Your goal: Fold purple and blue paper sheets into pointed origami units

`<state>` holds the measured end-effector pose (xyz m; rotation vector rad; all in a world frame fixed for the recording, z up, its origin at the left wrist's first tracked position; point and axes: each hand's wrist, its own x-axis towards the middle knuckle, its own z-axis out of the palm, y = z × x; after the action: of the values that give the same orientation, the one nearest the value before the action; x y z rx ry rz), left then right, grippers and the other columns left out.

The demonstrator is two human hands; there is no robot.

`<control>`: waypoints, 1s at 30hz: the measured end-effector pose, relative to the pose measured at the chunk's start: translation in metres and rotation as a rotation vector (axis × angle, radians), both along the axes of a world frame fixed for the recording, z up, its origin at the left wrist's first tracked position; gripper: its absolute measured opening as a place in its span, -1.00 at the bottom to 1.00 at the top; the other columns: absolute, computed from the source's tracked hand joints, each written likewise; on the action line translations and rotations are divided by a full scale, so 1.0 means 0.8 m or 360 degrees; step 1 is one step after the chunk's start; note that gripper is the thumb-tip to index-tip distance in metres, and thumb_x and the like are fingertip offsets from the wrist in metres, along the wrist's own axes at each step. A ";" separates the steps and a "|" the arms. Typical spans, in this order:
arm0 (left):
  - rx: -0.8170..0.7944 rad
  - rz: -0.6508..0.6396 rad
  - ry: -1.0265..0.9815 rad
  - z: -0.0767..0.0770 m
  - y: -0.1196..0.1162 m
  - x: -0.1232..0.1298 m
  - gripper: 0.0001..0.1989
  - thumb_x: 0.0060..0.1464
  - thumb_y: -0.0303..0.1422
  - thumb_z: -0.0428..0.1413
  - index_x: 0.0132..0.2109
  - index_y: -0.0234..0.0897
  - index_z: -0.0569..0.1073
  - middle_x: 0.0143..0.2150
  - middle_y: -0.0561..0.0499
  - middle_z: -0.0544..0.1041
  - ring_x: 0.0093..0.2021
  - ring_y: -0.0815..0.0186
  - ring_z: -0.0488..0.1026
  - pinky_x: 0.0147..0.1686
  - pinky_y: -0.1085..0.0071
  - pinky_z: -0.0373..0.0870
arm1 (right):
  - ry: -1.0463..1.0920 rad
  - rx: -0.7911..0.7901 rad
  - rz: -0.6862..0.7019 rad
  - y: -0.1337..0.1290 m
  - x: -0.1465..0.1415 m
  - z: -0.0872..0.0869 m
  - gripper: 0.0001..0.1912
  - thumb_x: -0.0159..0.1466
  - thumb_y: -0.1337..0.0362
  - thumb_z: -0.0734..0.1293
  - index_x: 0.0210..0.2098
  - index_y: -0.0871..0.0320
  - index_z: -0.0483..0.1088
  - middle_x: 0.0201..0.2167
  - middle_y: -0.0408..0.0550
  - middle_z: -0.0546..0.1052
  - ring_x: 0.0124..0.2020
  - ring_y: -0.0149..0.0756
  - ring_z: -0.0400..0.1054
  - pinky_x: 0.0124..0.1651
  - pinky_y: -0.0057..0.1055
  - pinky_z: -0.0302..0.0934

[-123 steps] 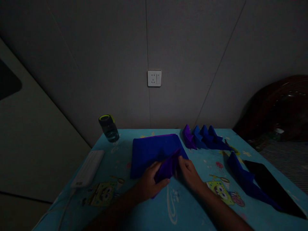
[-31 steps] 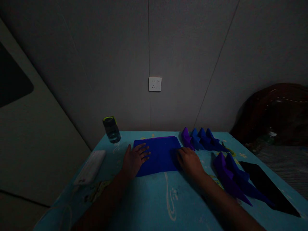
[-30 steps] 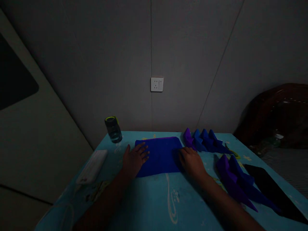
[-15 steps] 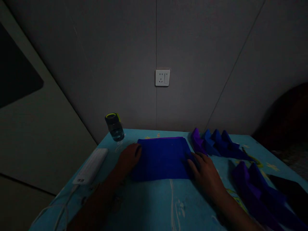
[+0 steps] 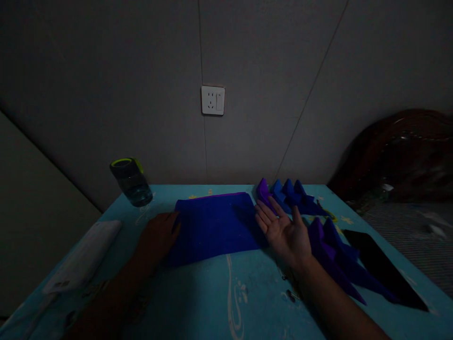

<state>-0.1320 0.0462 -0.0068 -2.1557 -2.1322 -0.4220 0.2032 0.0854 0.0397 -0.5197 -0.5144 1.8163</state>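
A flat blue sheet (image 5: 215,226) lies on the table, with a thin purple edge showing along its far side. My left hand (image 5: 159,236) rests palm down at the sheet's left edge, its thumb a little apart from the fingers. At the right edge my right hand (image 5: 285,233) is turned palm up, fingers stretched out and holding nothing. Just beyond that hand stand folded pointed shapes, one purple (image 5: 263,190) and others blue (image 5: 293,194). Beside the right wrist lies another folded shape in purple and blue (image 5: 332,255).
A dark bottle with a yellow-green rim (image 5: 132,184) stands at the back left. In front of it lies a white power bank (image 5: 85,257) with a cable. A flat black object (image 5: 384,269) lies at the right. Behind the table is a wall with a socket (image 5: 213,100).
My right hand has lifted off the sheet and turned palm up. My left hand stays at the left edge. The whole view has swung to the right.
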 end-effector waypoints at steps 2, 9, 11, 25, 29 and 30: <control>-0.0004 -0.0019 -0.0057 -0.003 0.001 -0.001 -0.60 0.21 -0.28 -0.07 0.07 -0.39 0.45 0.04 -0.32 0.53 0.00 -0.05 0.47 0.02 0.07 0.35 | 0.0042 0.0010 0.0027 -0.002 0.000 0.002 -0.40 0.35 -0.14 0.04 0.13 0.11 0.32 0.10 0.17 0.48 0.14 -0.14 0.37 0.20 -0.16 0.20; 0.0071 -0.0022 -0.0138 -0.011 0.004 -0.007 -0.50 0.18 -0.31 -0.05 0.21 -0.45 0.33 0.06 -0.34 0.49 0.01 -0.05 0.44 0.01 0.08 0.35 | 0.0103 0.0133 0.0159 -0.009 0.001 0.006 -0.34 0.30 -0.25 0.03 0.17 -0.02 0.30 0.18 0.06 0.43 0.24 -0.13 0.26 0.27 -0.05 0.08; 0.0073 -0.0008 -0.0196 -0.012 0.005 -0.006 -0.46 0.18 -0.31 -0.06 0.26 -0.45 0.25 0.04 -0.32 0.50 0.00 -0.03 0.44 0.02 0.08 0.34 | 0.0104 0.0173 0.0169 -0.011 0.000 0.006 -0.32 0.28 -0.28 0.04 0.17 -0.03 0.31 0.19 0.04 0.42 0.26 -0.13 0.22 0.30 -0.04 0.03; -0.0032 0.0213 -0.0782 0.003 0.001 0.011 -0.47 0.08 -0.19 0.00 0.16 -0.34 0.39 -0.04 -0.17 0.56 -0.10 0.06 0.51 -0.05 0.15 0.39 | 0.0066 0.0177 0.0151 -0.011 -0.001 0.007 -0.32 0.27 -0.29 0.05 0.17 -0.06 0.30 0.18 -0.01 0.43 0.27 -0.14 0.21 0.32 0.00 -0.02; -0.0018 0.0150 -0.0971 0.007 -0.001 0.015 -0.54 0.09 -0.15 -0.01 0.04 -0.31 0.47 -0.06 -0.14 0.56 -0.10 0.08 0.51 -0.04 0.16 0.41 | 0.0049 0.0152 0.0106 -0.010 0.000 0.007 -0.34 0.27 -0.28 0.05 0.15 -0.06 0.32 0.17 -0.01 0.44 0.25 -0.14 0.24 0.28 0.01 0.05; 0.0001 0.0129 -0.1012 0.008 -0.001 0.017 -0.56 0.10 -0.15 -0.02 0.01 -0.29 0.49 -0.05 -0.13 0.55 -0.09 0.09 0.51 -0.04 0.16 0.41 | 0.0049 0.0148 0.0087 -0.009 0.001 0.007 -0.35 0.27 -0.28 0.06 0.14 -0.05 0.33 0.16 0.00 0.45 0.24 -0.15 0.25 0.26 0.01 0.07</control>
<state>-0.1185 0.0453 -0.0005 -2.1165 -2.4847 -1.2380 0.2039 0.0784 0.0450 -0.4170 -0.5936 1.8401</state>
